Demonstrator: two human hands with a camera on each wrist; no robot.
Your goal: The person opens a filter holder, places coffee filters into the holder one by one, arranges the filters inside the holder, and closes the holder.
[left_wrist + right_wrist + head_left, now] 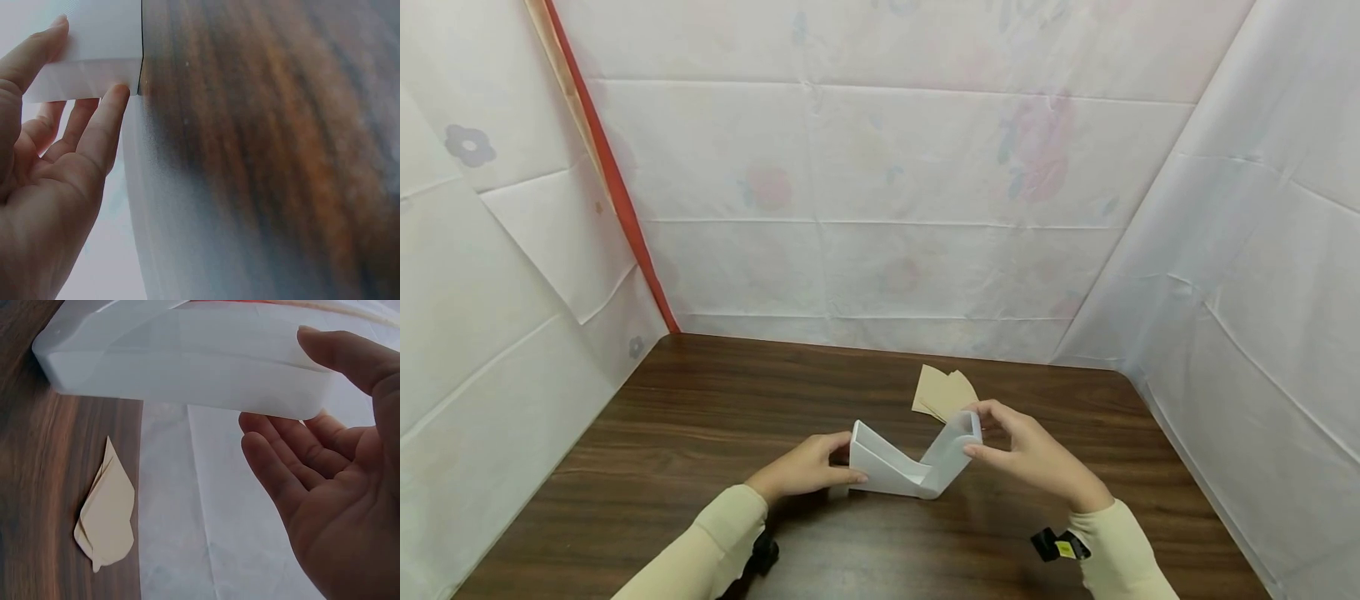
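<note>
Two hands hold one white plastic case between them. The left hand (pixel 805 468) pinches the end of its left half, thumb on the near face, fingers partly bent, the gap only as wide as the case. The right hand (pixel 1033 446) grips the end of the other half, thumb on one side and fingers curved against the other. The case (pixel 886 468) has two halves, spread in a V low over the middle of the table (pixel 737 383); whether its bend touches the wood, I cannot tell. Just behind the right half lie at least two tan paper pieces (pixel 951 393), overlapping, so the exact number is unclear. Two cream sleeves (pixel 718 533) cover the forearms. Beyond the table hang pale, flower-printed cloths (pixel 865 167) on three sides, with one red strip (pixel 602 142) at the left corner.
</note>
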